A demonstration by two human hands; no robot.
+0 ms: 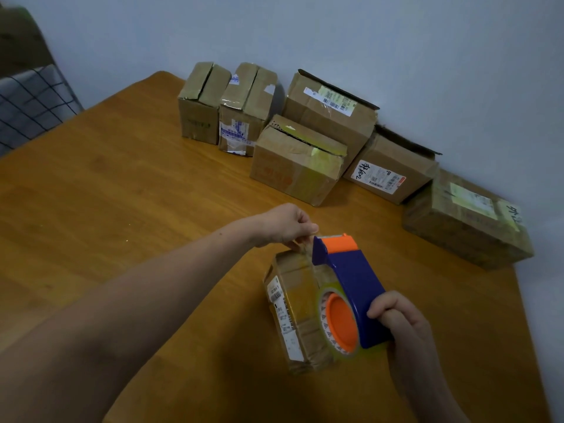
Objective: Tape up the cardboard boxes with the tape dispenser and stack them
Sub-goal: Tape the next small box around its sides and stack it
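Head view: the table [122, 193] carries every item. Six boxes [299, 163] stand along its far edge, by the wall [366, 41], from mid-edge to the far right corner. One of them sits just in front of the line. None rests on another, so treat stacking as not begun. On two of them a top flap stands up, and on the two leftmost the top seam gapes, so judge these four as untaped. Yellowish strips show on other lids. You cannot tell from this view whether any of the six is finished.

The small box [293, 312] lies well apart from that row, toward the near right part of the table, with its label facing left. Glossy bands cross its faces, but it is unclear whether they are fresh.

The dispenser [351, 279] is over the small box. Its cutter end points away from you and its roll is toward you. Whether it touches the box cannot be told.

Your right hand [399, 319] grips the dispenser at the roll end, fingers curled round the frame. Your left hand [287, 224] is closed in a pinch on the free end of the tape [305, 248], just beside the cutter.

Status, as a judgement: you are working on the small box, with a strip drawn out and not yet laid. The six boxes at the far edge remain to be taped, and then all must be stacked.
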